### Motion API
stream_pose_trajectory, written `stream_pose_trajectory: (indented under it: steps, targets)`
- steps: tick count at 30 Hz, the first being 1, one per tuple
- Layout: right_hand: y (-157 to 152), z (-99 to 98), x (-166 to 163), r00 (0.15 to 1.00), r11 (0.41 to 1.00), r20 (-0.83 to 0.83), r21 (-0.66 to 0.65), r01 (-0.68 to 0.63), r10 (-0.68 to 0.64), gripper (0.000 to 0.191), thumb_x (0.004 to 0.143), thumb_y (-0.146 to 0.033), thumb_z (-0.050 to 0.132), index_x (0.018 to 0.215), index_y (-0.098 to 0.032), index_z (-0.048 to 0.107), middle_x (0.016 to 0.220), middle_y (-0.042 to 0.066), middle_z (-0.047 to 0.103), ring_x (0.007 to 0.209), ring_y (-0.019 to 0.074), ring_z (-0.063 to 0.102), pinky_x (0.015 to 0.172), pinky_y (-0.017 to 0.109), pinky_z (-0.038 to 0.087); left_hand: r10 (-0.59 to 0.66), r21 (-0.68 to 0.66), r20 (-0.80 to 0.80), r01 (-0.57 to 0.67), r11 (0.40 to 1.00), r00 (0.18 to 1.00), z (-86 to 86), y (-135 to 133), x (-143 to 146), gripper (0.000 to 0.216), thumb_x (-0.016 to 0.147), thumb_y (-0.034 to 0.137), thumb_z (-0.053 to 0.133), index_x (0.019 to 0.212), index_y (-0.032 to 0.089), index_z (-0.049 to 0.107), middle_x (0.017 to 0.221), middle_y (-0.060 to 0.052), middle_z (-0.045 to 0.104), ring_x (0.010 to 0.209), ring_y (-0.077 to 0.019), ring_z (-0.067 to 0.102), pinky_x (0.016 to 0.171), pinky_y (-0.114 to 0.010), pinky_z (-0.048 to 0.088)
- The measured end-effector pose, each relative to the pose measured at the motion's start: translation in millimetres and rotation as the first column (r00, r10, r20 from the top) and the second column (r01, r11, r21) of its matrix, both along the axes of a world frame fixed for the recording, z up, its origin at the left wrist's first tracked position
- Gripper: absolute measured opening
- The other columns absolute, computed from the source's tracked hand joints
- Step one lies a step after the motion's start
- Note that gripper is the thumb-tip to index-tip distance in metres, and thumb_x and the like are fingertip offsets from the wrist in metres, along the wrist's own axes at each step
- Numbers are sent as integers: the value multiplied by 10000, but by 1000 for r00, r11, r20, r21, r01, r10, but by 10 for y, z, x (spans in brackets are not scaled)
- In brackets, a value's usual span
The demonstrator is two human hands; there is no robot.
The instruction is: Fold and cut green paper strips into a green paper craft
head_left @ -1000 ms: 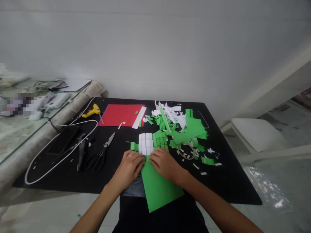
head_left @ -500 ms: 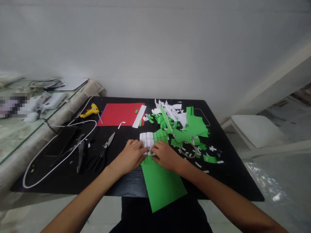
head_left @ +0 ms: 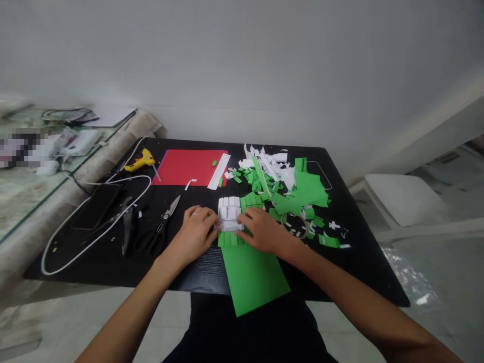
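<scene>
Head view. Black table (head_left: pixel 355 272), near edge toward the wearer. Green paper sheet (head_left: pixel 255 280) lies at the middle of the near edge, its lower corner overhanging. Small folded paper blocks stand in rows above it: white blocks (head_left: pixel 229 202) on the left, green blocks (head_left: pixel 251 200) on the right, a further green row (head_left: pixel 230 239) nearer the edge.

Left hand (head_left: pixel 197 229): fingers bent and close together, thumb and fingertips pinching the left end of a folded white paper strip (head_left: pixel 230 225). Right hand (head_left: pixel 262 229): fingers curled, thumb and forefinger at the strip's right end; exact contact partly hidden. Strip lies between white blocks and nearer green row.

Toward the far edge, left of middle: red sheet (head_left: pixel 185 166), a white band (head_left: pixel 219 171) slanting across its right side. Yellow glue gun (head_left: pixel 141 160) near the far left corner. Scissors (head_left: pixel 165 222) lie open-handled left of the left hand; white cable (head_left: pixel 47 274) loops toward the near left corner. Heap of white and green scraps (head_left: pixel 260 176) toward the far right corner; tape ring (head_left: pixel 297 237) just beyond the right wrist.
</scene>
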State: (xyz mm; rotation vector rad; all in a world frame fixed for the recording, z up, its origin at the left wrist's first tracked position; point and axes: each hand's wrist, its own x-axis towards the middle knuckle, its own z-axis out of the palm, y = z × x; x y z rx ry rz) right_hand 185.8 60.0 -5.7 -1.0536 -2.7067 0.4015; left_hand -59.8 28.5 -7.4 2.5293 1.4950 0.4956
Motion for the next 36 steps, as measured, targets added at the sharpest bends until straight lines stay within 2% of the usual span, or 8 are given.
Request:
stream_pose_trajectory:
  steps: [4, 8, 14, 17, 20, 23, 29, 36]
  targets:
    - [-39, -64, 59, 997, 999, -62, -32, 40, -42, 221, 1013, -292, 638, 1171, -140, 669, 1083, 144, 653, 1034, 298, 608, 933, 453, 517, 32, -14, 44, -31, 999, 999, 23, -37, 35, 101, 992, 200, 568, 1002, 216, 667, 1081, -63, 714, 1070, -271, 649, 1134, -565, 353]
    - [-77, -132, 40, 992, 999, -124, -43, -3, -2, 416, 1001, -284, 659, 1385, -136, 593, 1241, 174, 672, 1158, 314, 621, 1011, 491, 516, 42, -18, 90, -41, 999, 995, -26, -79, 141, 150, 1023, 218, 536, 1133, 214, 638, 1060, -56, 750, 1039, -245, 681, 1162, -548, 351]
    - [-128, -161, -30, 998, 998, -59, -45, -35, 32, 309, 943, -286, 750, 1207, -137, 692, 1295, 179, 695, 1207, 340, 638, 1042, 524, 505, -61, -39, 63, 63, 997, 996, -176, -70, 204, 218, 1004, 114, 497, 1104, 214, 664, 1107, -62, 757, 1068, -234, 695, 1201, -551, 326]
    - [-161, -134, -61, 998, 997, -51, -62, -36, 33, 361, 894, -270, 802, 1200, -118, 686, 1383, 213, 647, 1273, 370, 601, 1069, 550, 493, -52, -10, 44, 53, 999, 998, -143, 6, 149, 151, 984, 144, 571, 1070, 213, 674, 1152, -77, 738, 1124, -265, 665, 1163, -545, 365]
    - [-194, -108, -102, 998, 993, -65, -112, -32, 25, 377, 883, -205, 796, 1228, -130, 662, 1353, 208, 655, 1278, 369, 588, 1057, 565, 495, -21, -13, 84, 23, 1000, 996, -56, 130, 79, 151, 978, 162, 597, 1100, 214, 670, 1236, -86, 718, 1190, -276, 646, 1113, -514, 416]
    - [-200, -95, -145, 997, 989, -75, -150, -8, -4, 429, 873, -166, 789, 1270, -148, 626, 1323, 192, 638, 1240, 359, 582, 1026, 560, 505, -29, -71, 49, 32, 997, 998, -14, 246, 54, 178, 963, 155, 602, 1107, 214, 689, 1189, -83, 728, 1126, -275, 676, 1026, -478, 481]
    - [-117, -80, -200, 999, 982, 1, -187, 33, -33, 589, 780, -227, 888, 1278, -136, 587, 1209, 157, 552, 1163, 361, 548, 1002, 557, 500, -70, -106, -45, 65, 992, 997, -95, 330, 119, 150, 946, 157, 628, 1062, 201, 711, 1063, -86, 717, 1006, -267, 691, 928, -435, 519]
    - [-90, -18, -183, 999, 943, -39, -334, 9, -24, 409, 787, -155, 849, 1116, -164, 608, 1187, 117, 553, 1168, 312, 550, 1017, 476, 486, -80, -126, -102, 67, 990, 992, -64, 369, 105, 160, 948, 205, 668, 1100, 159, 693, 1143, -121, 694, 1002, -297, 694, 900, -459, 527]
